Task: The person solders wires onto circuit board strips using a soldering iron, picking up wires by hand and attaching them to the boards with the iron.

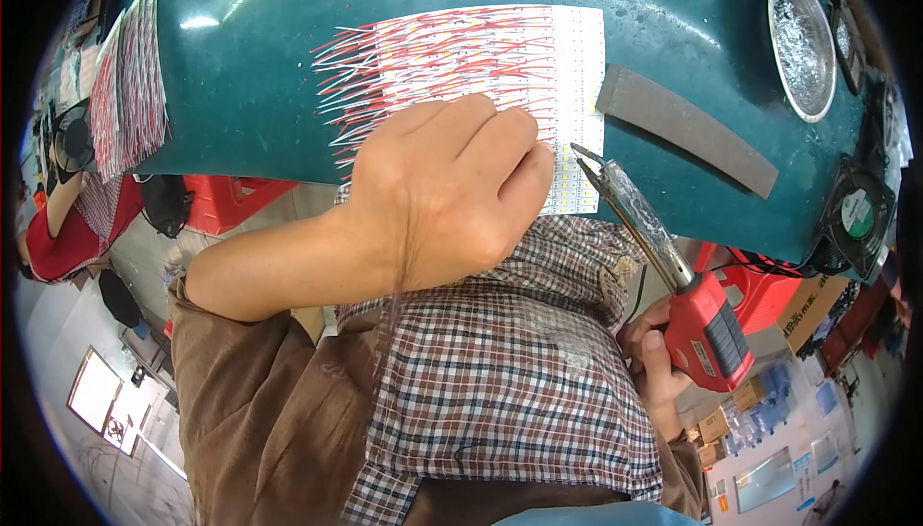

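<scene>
A white panel of LED strips (579,55) lies at the near edge of the green table, with rows of red and white wires (461,40) running off its left side. Over its lower middle is my left hand (452,180), closed with the knuckles up. Its fingertips are hidden, so what they pinch, if anything, does not show. My right hand (659,363) grips a soldering gun (707,334) with a red handle and dark ribbed side. The gun points up and left, its metal tips at the panel's right edge; I cannot tell whether they touch it.
A curved grey strip (687,132) lies right of the panel. Farther right are a metal bowl (803,45) and a black fan (854,213). A wired bundle of strips (135,84) rests at the table's left end, near another person's red sleeve (72,242). Red stools (226,201) stand below.
</scene>
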The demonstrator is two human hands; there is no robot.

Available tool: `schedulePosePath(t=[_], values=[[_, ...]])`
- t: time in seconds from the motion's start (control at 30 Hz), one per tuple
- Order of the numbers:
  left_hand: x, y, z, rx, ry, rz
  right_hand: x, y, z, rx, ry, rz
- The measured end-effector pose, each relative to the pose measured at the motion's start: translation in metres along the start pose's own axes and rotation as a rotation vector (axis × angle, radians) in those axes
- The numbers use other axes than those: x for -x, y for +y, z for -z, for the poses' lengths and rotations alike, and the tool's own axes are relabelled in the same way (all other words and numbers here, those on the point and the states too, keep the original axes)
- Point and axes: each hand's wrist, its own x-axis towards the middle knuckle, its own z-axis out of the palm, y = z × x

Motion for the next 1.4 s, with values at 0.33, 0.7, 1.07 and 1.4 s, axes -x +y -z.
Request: schedulePosePath(t=[0.33, 0.7, 1.07, 1.4], values=[[0.005, 0.001, -0.003, 0.002, 0.031, -0.037, 0.008, 0.006, 0.004, 0.049, 0.064, -0.104], [0.003, 0.003, -0.001, 0.020, -0.011, -0.011, 0.008, 0.004, 0.018, 0.003, -0.137, -0.058], [0.002, 0.005, 0.002, 0.026, -0.063, 0.015, 0.003, 0.002, 0.014, 0.046, -0.134, -0.032], [0.002, 0.005, -0.001, -0.009, -0.033, -0.005, 0.003, -0.001, 0.004, 0.024, 0.001, -0.064]])
